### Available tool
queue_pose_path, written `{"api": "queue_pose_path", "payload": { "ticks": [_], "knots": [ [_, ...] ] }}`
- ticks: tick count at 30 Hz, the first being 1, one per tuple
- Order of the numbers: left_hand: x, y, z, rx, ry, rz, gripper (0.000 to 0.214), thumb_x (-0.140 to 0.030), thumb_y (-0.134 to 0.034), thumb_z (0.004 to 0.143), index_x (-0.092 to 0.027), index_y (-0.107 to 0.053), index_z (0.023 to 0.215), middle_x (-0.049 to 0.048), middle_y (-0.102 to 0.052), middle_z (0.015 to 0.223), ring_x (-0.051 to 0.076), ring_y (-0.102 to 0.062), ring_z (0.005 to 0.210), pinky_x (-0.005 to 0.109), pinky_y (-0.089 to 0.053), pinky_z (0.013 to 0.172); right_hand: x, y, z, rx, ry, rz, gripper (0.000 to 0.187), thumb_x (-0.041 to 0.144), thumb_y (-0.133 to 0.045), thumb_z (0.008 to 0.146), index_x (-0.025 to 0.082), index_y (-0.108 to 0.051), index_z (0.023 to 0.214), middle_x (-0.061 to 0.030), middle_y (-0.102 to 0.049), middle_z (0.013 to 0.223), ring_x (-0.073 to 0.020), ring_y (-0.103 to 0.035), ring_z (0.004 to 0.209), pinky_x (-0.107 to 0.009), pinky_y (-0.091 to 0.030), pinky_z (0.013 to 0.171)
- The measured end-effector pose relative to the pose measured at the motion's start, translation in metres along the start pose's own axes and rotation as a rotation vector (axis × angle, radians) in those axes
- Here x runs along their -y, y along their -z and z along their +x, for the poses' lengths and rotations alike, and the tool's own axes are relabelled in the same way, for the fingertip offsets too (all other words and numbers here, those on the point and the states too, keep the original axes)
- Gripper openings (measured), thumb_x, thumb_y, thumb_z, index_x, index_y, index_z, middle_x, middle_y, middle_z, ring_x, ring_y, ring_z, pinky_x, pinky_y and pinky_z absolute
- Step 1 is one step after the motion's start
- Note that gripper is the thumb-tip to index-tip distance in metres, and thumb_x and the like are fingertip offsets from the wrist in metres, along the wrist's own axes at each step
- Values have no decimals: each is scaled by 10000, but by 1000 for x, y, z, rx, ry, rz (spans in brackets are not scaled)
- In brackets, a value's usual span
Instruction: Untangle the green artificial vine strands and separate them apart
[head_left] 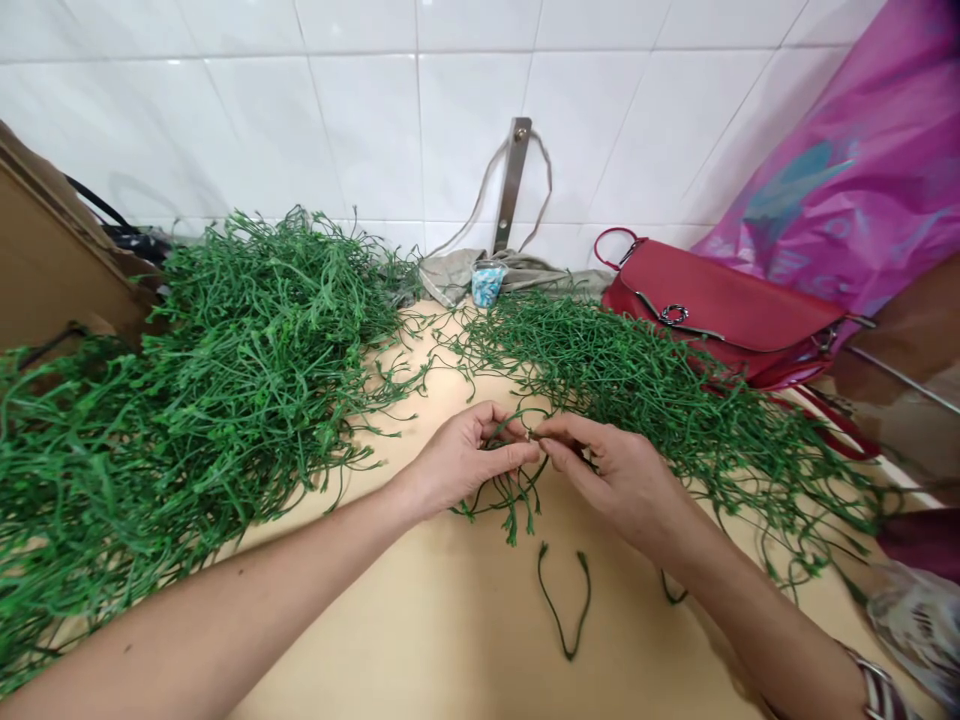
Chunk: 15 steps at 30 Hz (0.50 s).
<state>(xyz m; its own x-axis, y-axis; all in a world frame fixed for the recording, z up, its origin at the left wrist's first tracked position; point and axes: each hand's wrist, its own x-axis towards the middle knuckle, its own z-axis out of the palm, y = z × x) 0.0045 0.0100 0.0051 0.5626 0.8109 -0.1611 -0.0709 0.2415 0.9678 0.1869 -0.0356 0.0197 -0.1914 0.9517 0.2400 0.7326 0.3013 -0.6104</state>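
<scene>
A thin green artificial vine stem [517, 490] is looping between the two hands, just above the beige tabletop [442, 640]. The left hand [465, 460] is grasping the stem with its thumb and curled fingers. The right hand [615, 480] is pinching the stem between thumb and forefinger, and the fingertips of the two hands are nearly touching. A short U-shaped green stem [564, 610] is lying on the tabletop just below the hands.

A large heap of green vine stems [255, 320] is spreading across the left side, and a second heap of green vine stems [637, 390] is trailing along the right. Behind them, a small transparent cup [488, 284] is standing against a crumpled grey cloth [450, 275] and is holding pale blue pieces, too small to identify. A red leather handbag [720, 310] is lying at the right with its flap closed, its contents hidden. A pink plastic bag [847, 170] is hanging against the white tiled wall [375, 130], its contents not showing.
</scene>
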Motion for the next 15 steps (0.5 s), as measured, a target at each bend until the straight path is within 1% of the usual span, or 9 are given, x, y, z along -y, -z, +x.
{"api": "queue_pose_path", "payload": {
  "ticks": [2, 5, 7, 10, 12, 15],
  "knots": [
    [0, 0, 0, 2, 1, 4, 341, -324, -819, 713, -157, -557, 854, -27, -611, 848, 59, -547, 641, 232, -453, 643, 0, 0, 0, 3, -7, 32, 225, 292, -501, 951, 218, -692, 858, -8, -733, 757, -161, -648, 661, -267, -469, 584],
    [-3, 0, -1, -15, 1, 8, 340, -349, -808, 734, -153, -559, 858, -31, -604, 829, 53, -549, 611, 228, -448, 637, -1, 0, 1, -17, -24, 66, 214, 316, -506, 947, 212, -679, 875, 2, -691, 708, -148, -600, 621, -255, -448, 567],
    [-6, -1, -2, -40, 11, 8, 323, -393, -769, 781, -157, -558, 845, -37, -588, 767, 53, -531, 589, 213, -423, 599, -2, 0, 1, -36, -40, 71, 210, 329, -505, 945, 213, -665, 875, 7, -663, 688, -141, -566, 599, -250, -433, 556],
    [-8, -1, -4, -74, 40, -4, 317, -447, -701, 841, -174, -544, 812, -47, -540, 669, 54, -465, 536, 194, -341, 507, -2, 1, 1, -53, -65, 51, 220, 357, -485, 948, 220, -631, 854, 24, -577, 634, -135, -494, 560, -249, -401, 528],
    [-7, 0, -5, -90, 31, -36, 324, -452, -702, 834, -179, -531, 802, -51, -518, 656, 49, -431, 521, 184, -298, 481, -1, 1, 1, -28, -74, 47, 221, 367, -472, 951, 226, -603, 841, 38, -512, 604, -133, -459, 543, -250, -378, 509],
    [-4, 2, -3, -111, -12, -89, 352, -465, -726, 799, -177, -523, 802, -55, -497, 676, 34, -386, 515, 173, -283, 485, 4, 3, 0, 17, -52, 51, 215, 362, -457, 961, 234, -559, 822, 51, -458, 588, -130, -433, 532, -248, -360, 498]
  ]
}}
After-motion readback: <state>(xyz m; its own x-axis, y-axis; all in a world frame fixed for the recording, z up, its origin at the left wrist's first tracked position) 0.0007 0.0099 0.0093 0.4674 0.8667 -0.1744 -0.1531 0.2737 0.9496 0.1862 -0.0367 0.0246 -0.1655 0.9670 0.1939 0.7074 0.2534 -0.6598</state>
